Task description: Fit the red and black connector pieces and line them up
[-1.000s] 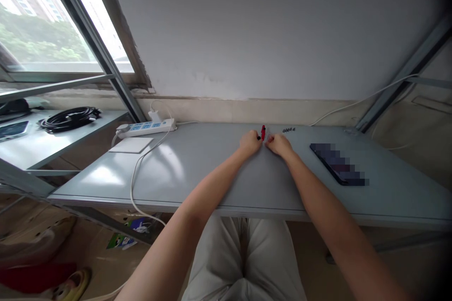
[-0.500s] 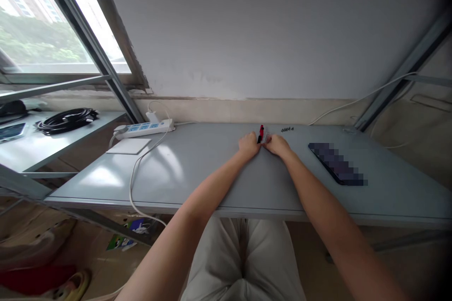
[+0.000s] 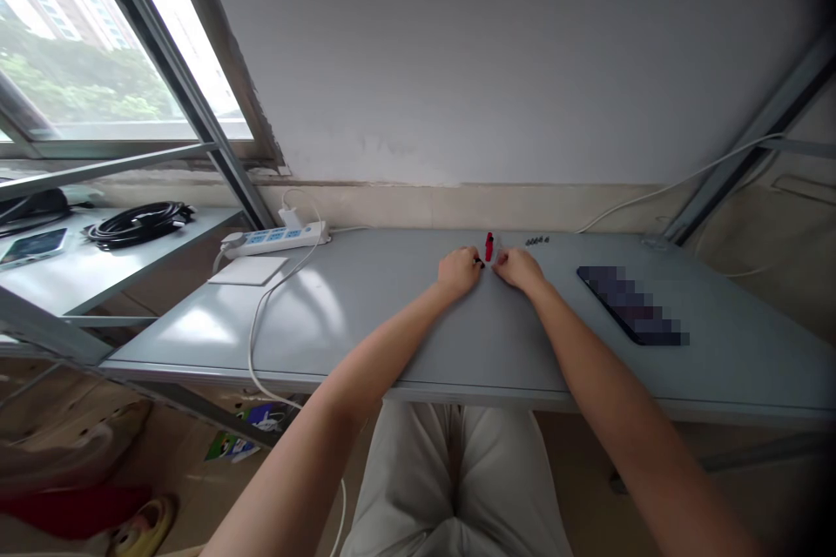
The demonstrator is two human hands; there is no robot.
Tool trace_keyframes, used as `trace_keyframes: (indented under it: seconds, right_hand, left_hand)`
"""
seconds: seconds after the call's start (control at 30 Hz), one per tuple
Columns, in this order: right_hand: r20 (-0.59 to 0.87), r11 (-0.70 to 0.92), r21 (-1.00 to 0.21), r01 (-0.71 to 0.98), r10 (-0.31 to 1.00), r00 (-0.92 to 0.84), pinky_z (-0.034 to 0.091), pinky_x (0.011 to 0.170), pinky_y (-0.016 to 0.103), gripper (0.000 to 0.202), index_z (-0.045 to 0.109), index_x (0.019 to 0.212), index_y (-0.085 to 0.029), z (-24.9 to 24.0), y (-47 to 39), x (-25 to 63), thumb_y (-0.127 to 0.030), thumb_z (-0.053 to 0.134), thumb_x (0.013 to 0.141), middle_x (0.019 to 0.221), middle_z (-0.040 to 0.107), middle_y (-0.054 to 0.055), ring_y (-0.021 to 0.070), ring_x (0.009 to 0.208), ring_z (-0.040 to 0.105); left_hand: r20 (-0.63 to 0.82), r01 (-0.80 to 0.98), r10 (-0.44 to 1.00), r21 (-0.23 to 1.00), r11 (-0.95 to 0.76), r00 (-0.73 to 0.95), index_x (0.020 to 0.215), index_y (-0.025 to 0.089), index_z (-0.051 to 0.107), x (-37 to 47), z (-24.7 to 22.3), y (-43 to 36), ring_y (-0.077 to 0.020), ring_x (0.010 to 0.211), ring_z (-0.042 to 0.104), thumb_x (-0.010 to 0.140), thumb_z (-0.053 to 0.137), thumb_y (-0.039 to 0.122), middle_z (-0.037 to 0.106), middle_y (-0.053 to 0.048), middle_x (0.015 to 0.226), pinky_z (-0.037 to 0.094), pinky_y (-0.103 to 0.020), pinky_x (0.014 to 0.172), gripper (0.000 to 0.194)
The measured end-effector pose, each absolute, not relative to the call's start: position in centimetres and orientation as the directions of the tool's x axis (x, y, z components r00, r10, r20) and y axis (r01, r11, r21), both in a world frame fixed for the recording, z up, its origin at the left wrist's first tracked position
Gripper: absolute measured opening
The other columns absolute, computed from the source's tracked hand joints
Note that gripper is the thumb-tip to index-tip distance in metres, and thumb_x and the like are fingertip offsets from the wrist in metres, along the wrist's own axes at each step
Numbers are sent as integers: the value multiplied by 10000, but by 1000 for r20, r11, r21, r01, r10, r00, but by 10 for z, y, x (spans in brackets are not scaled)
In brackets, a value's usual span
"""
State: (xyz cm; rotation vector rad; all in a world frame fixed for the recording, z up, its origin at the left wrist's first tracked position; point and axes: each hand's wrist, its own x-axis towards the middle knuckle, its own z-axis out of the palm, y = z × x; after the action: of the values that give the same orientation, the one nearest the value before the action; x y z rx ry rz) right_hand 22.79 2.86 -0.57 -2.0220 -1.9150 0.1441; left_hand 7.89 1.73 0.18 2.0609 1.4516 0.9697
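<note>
So the left hand point(image 3: 459, 271) has its fingertips pinched shut on a tiny black bit point(image 3: 480, 263), just to the near left of the red piece point(image 3: 489, 246). Half a second back that black bit was lined up right under the red piece, and now it's tilted over and there's a little gap. The left hand has edged away to the left too, so the two hands sit slightly further apart. The right hand point(image 3: 517, 268) is just to the near right of the red piece, fingers bunched narrow by a see-through bit point(image 3: 498, 245). Can't tell if it's really gripping that, too small and blurry. The red piece itself is between the hands, on the far part of the grey desk point(image 3: 392, 322), pretty much where it was.

A row of little dark bits point(image 3: 537, 241) lies right of the red piece, near it, and the phone point(image 3: 630, 305) is well off to its right and closer to the person. Way left of the red piece you've got a flat white square point(image 3: 248, 271), with a power strip point(image 3: 284, 237) just behind it and a white cable point(image 3: 252, 339) hanging over the front edge. Even further left there's a coiled black cable point(image 3: 140, 224) on another table point(image 3: 84, 274). None of that stuff has moved.
</note>
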Motion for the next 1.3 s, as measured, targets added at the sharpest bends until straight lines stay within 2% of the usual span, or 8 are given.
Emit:
trace_keyframes:
  seconds: [0.2,0.4,0.57,0.83,0.97,1.13,1.3]
  right_hand:
    - [238,79,-314,946,971,-2,364,585,256,101,597,719,-196,5,22,222,-240,542,647,778,628,59,172,711,555]
    - [245,94,-347,933,970,-6,366,586,253,99,602,700,-188,11,19,221,-220,556,618,723,626,40,165,681,552]
    - [242,93,-350,932,970,-6,376,597,251,115,621,720,-183,13,17,219,-202,562,623,733,628,45,163,690,555]
    - [263,160,-323,933,962,-73,402,711,282,245,659,893,-199,4,21,220,-171,529,687,871,647,71,193,819,576]
    - [244,128,-276,953,968,-59,405,725,294,255,666,884,-193,0,23,223,-133,516,687,904,645,87,208,860,572]
    - [232,88,-248,965,972,-29,410,730,303,270,670,882,-196,0,23,224,-102,507,687,895,647,87,215,862,573]
    - [239,151,-242,959,967,-92,399,760,296,268,663,902,-185,3,22,224,-110,503,701,925,643,82,207,885,564]
  left_hand:
    - [304,524,950,799,-295,72,756,161,638,58,-2,20,-159,693,527,698,577,291,607,-69,725,397,-283,693,155]
    - [291,413,955,863,-290,61,769,171,662,51,-2,14,-130,643,513,678,591,321,592,-39,653,394,-251,638,190]
    - [283,424,956,859,-288,76,790,160,670,53,1,10,-125,637,517,679,594,332,599,-46,660,397,-245,624,218]
    - [296,371,953,881,-295,55,800,164,662,53,-4,16,-113,640,515,679,590,346,599,-39,678,393,-231,617,230]
    - [298,367,955,889,-274,-8,813,165,660,51,-1,16,-111,632,510,682,583,357,598,-40,698,391,-232,611,245]
    - [293,357,956,893,-274,2,813,154,661,51,2,13,-120,653,518,688,579,357,600,-50,695,395,-238,623,253]
    - [289,393,956,873,-287,55,804,158,658,52,3,10,-122,649,516,681,582,374,607,-48,686,399,-244,623,261]
